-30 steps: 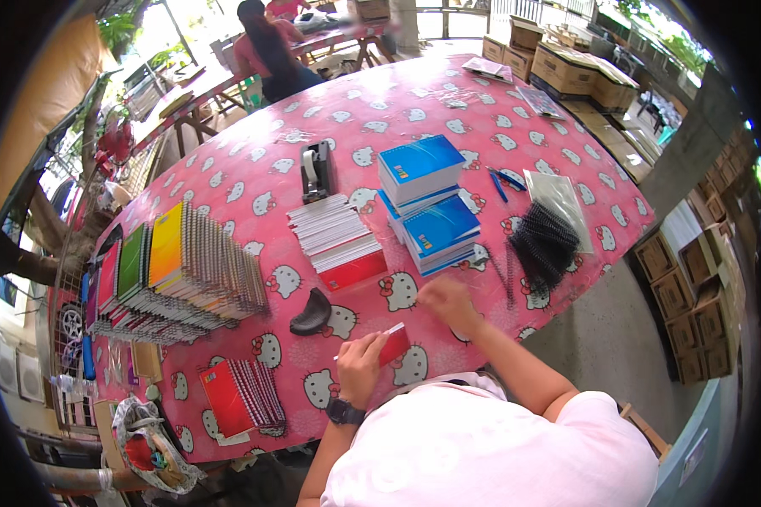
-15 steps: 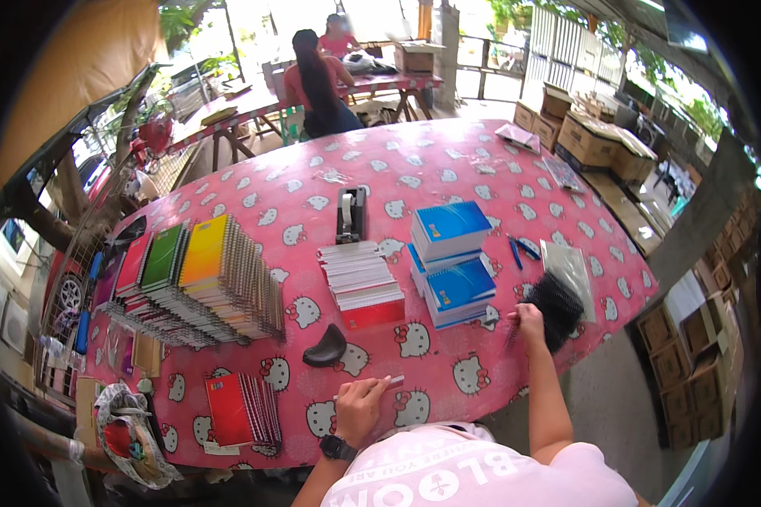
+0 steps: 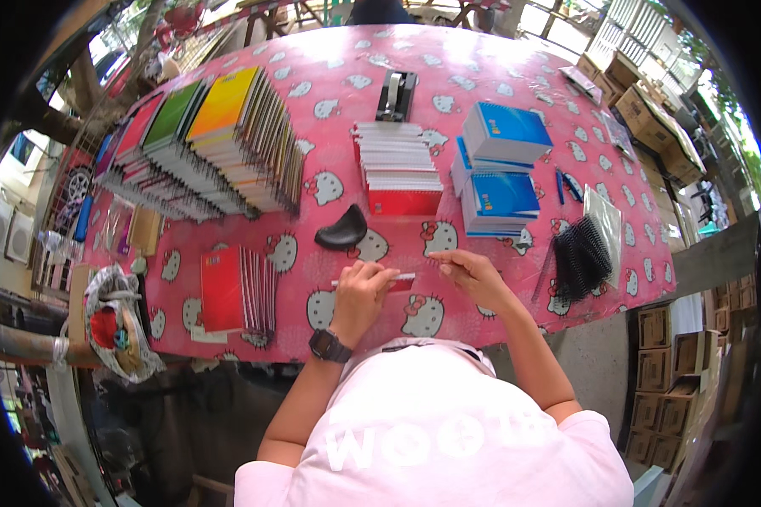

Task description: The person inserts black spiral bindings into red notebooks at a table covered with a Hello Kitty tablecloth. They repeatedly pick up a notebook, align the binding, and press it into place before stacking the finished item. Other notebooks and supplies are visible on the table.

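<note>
Close to my body, my left hand is closed on a thin notebook seen almost edge-on, with a white edge and a bit of red cover. My right hand hovers just right of it, thumb and fingers pinched together; whatever is between them is too fine to make out. Black spiral binding coils lie in a pile at the right on a clear plastic sleeve. Ahead of my hands stands a row of red-covered notebooks without visible coils. A black curved pad lies beyond my left hand.
Blue notebooks are stacked at centre right, near blue-handled pliers. A tape dispenser stands farther back. Spiral-bound notebooks fill the left; red bound ones lie nearer. Cardboard boxes are stacked beyond the table's right edge.
My right hand has left the black coils and come left, close to my left hand. My left hand still holds the notebook. The view has tilted down.
</note>
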Demonstrator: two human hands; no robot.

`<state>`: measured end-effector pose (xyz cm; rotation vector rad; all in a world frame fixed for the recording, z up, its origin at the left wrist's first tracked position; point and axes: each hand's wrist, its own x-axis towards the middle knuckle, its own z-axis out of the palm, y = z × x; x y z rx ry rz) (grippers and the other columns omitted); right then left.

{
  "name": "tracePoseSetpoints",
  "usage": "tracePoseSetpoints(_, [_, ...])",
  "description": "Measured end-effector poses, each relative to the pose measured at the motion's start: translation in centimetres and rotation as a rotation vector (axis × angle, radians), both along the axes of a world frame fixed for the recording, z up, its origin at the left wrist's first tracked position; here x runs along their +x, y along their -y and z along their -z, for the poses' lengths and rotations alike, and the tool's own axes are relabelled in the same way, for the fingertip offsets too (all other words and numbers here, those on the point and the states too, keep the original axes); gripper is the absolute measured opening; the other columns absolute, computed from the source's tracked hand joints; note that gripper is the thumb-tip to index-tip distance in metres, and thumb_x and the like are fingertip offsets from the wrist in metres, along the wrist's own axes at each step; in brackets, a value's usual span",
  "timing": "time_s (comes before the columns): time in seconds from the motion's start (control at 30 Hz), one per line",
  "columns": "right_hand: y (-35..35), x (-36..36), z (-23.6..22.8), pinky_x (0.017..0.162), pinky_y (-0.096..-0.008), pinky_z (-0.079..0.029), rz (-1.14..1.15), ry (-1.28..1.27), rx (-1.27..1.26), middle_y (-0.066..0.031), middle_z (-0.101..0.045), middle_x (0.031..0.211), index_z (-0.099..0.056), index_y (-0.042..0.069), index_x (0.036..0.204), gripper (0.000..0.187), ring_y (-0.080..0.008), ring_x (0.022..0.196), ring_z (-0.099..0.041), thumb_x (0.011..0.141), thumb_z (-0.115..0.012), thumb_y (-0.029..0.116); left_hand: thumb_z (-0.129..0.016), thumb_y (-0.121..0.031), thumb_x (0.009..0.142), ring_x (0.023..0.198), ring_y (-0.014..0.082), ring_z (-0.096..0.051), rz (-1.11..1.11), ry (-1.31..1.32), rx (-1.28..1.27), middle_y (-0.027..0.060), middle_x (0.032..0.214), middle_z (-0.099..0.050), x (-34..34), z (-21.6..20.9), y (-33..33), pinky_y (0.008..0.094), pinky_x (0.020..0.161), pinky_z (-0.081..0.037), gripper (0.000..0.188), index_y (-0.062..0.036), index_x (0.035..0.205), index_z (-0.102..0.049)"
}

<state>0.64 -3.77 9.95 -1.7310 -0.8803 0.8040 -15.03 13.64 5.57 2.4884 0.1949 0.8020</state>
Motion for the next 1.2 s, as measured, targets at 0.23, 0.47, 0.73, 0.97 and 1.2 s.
tracePoseSetpoints(0.23, [-1.5,0.2,2.2,0.073,-0.0247,-0.046,-0.037,0.075,0.049,-0.0029,-0.058,0.091,-0.066,0.004,0.097,0.023,-0.0114,0.081,-0.058,0.078,-0.064,-0.009,-0.069,-0.009,0.076,0.081,0.0207,-0.056,-0.011,-0.013,-0.020,0.0016,0.081,-0.060,0.2,-0.2,-0.1,0.0347,0.072,-0.041,0.016,-0.0119,0.092,-0.069])
tracePoseSetpoints(0.47, [-2.1,1.0,2.8,0.077,-0.0259,-0.047,-0.146,0.013,0.051,-0.0047,-0.059,0.091,-0.065,0.002,0.096,0.020,-0.0128,0.084,-0.059,0.080,-0.061,-0.009,-0.070,-0.011,0.075,0.082,0.0200,-0.057,-0.012,-0.020,-0.043,0.0010,0.081,-0.060,0.2,-0.1,-0.2,0.0344,0.073,-0.041,0.015,-0.0125,0.090,-0.070])
tracePoseSetpoints(0.73, [-1.8,1.2,2.6,0.068,-0.0267,-0.048,-0.240,0.000,-0.103,-0.0027,-0.059,0.084,-0.059,0.005,0.113,0.027,-0.0108,0.076,-0.059,0.086,-0.062,0.002,-0.069,-0.012,0.075,0.087,0.0223,-0.058,-0.003,-0.054,-0.044,0.0028,0.085,-0.061,0.1,-0.1,0.1,0.0363,0.075,-0.041,0.016,-0.0122,0.091,-0.068])
tracePoseSetpoints(0.97, [-2.7,2.8,1.3,0.066,-0.0257,-0.047,-0.351,-0.096,-0.163,-0.0022,-0.060,0.089,-0.051,0.008,0.127,0.038,-0.0092,0.077,-0.056,0.093,-0.060,0.022,-0.064,-0.017,0.077,0.084,0.0233,-0.056,0.112,-0.069,0.078,0.0052,0.088,-0.058,1.0,-0.4,1.6,0.0367,0.073,-0.040,0.021,-0.0121,0.097,-0.060])
tracePoseSetpoints(1.2, [-12.4,4.3,6.8,0.083,-0.0368,-0.049,-0.234,0.384,-0.081,-0.0161,-0.063,0.103,-0.054,0.008,0.126,0.045,-0.0283,0.096,-0.062,0.089,-0.062,0.033,-0.063,-0.022,0.082,0.080,0.0203,-0.057,0.104,-0.020,0.046,0.0027,0.085,-0.059,0.8,-2.5,1.9,0.0344,0.072,-0.040,0.015,-0.0118,0.093,-0.061])
